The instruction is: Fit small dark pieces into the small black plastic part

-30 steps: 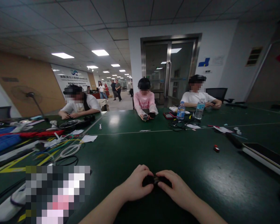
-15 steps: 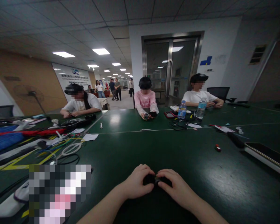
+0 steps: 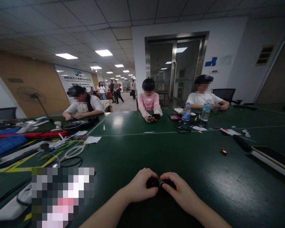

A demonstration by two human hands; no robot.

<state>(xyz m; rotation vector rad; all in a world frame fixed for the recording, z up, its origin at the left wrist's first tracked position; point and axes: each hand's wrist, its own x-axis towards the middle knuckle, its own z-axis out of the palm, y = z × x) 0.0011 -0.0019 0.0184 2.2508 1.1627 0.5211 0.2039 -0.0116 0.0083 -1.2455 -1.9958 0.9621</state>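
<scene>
My left hand [image 3: 142, 186] curls its fingers and thumb round one end of a small black object [image 3: 154, 182], low in the middle of the view. On the other end, my right hand [image 3: 177, 186] pinches it between thumb and fingers. The two hands face each other with their fingertips close together, just over the dark green table [image 3: 123, 158]. Much of the object is hidden by the fingers, and its exact kind is too dark to make out.
Cables [image 3: 73, 152], a blue tray [image 3: 8, 145] and a power strip [image 3: 13, 202] lie left. A small red item [image 3: 223, 151] and a white-edged device [image 3: 274, 160] are right. Bottles [image 3: 186, 112] stand farther back. Three people sit across the table.
The whole view has shifted slightly to the right. My hands keep nearly the same grip on the black object. People in the far background have moved a little.
</scene>
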